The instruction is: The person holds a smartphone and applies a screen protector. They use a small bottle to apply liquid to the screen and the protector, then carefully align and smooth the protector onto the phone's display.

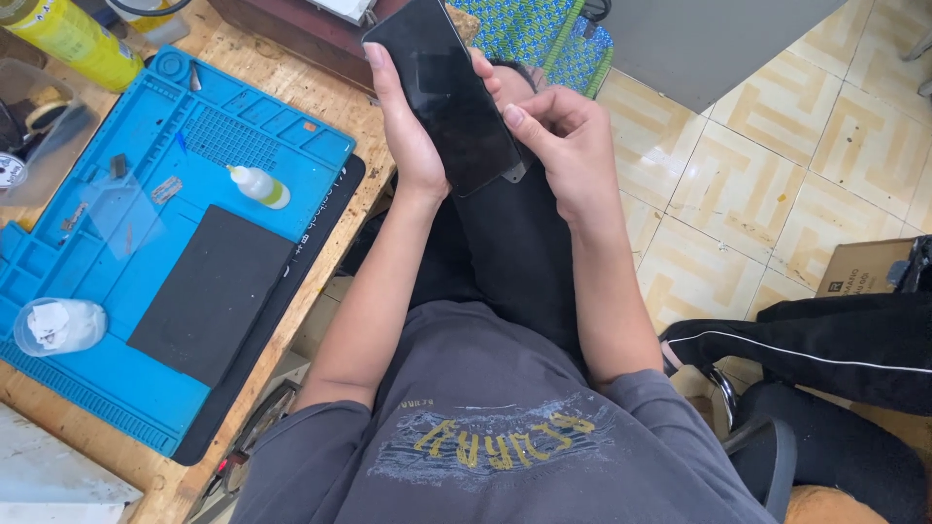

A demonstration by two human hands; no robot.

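Phone [449, 97] in both hands' grip

Single head view, looking steeply down, close over lap and workbench edge

phone [449, 97] 1 | blue mat [87, 291] 1 | small bottle [258, 185] 1 | cardboard box [862, 267] 1

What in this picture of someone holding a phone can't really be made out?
- Head view: the phone's underside is hidden by the left hand and its own dark face.
- Its lower corner is covered by the right hand, so what those fingertips pinch is unclear.
- The yellow bottle is cut off by the top edge.
- The small parts on the blue mat are too small to identify.
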